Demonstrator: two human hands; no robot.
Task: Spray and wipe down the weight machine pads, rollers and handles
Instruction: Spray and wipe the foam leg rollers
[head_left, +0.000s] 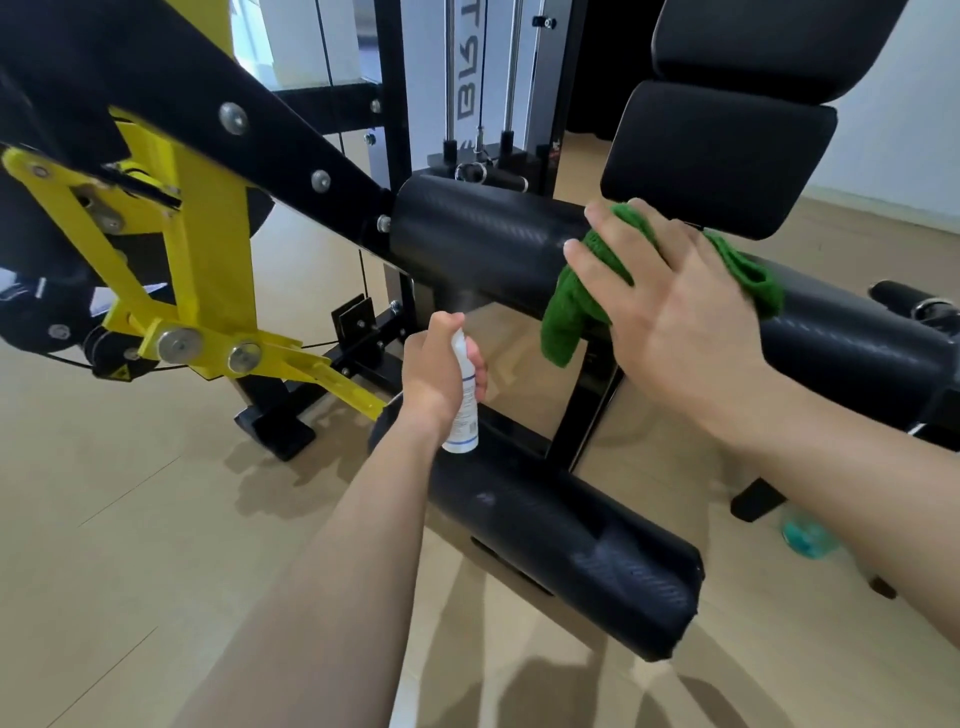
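My left hand (434, 371) grips a small white spray bottle (465, 397), its nozzle pointing up toward the underside of the upper black roller (478, 244). My right hand (667, 306) lies flat with straight fingers on a green cloth (569, 312), pressing it against the upper roller's right part. The cloth drapes over the roller and hangs down in front. A lower black roller (561, 535) runs below my left forearm. Black seat pads (719, 156) sit above the right hand.
A yellow and black lever arm (171, 218) crosses the left side. The weight stack with chrome guide rods (478, 93) stands behind the rollers. A blue-green bottle (805, 535) lies on the tan floor at right. A machine foot (275, 426) rests on the floor.
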